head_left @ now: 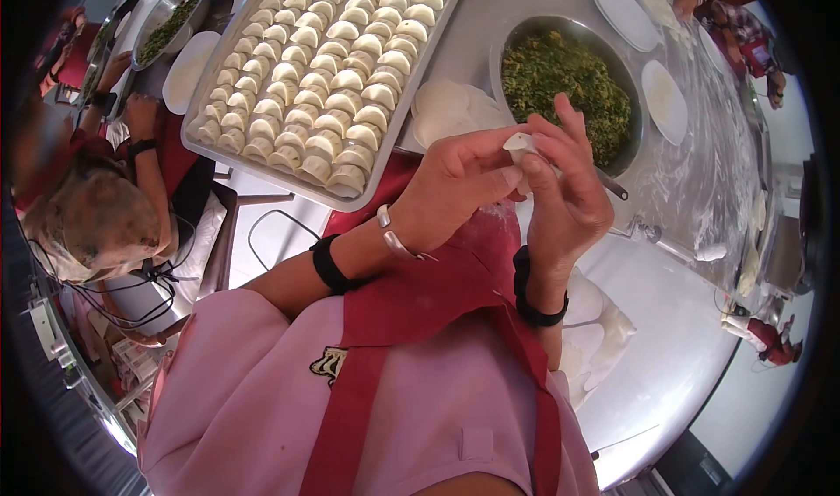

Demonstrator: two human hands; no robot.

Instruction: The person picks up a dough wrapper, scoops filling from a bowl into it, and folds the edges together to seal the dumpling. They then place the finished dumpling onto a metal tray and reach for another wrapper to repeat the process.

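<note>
Between both hands is a small white dough dumpling (520, 143), pinched at its edge and partly hidden by fingers. My left hand (455, 177), with a silver bracelet at the wrist, has its thumb and fingers closed on the dumpling's left side. My right hand (564, 177) grips the right side with thumb and forefinger, its other fingers raised. Just behind them stands a metal bowl (496, 67) of chopped green and yellow filling (569, 80). Round flat wrappers (451, 111) lie left of the bowl. A metal tray (350, 204) holds rows of folded dumplings (328, 76).
White oval plates (627, 17) lie on the floured metal table (678, 168) to the right. A co-worker (105, 199) sits at the left, near another bowl (173, 24) of greens. Other people are at the upper right. A handle sticks out beside the filling bowl.
</note>
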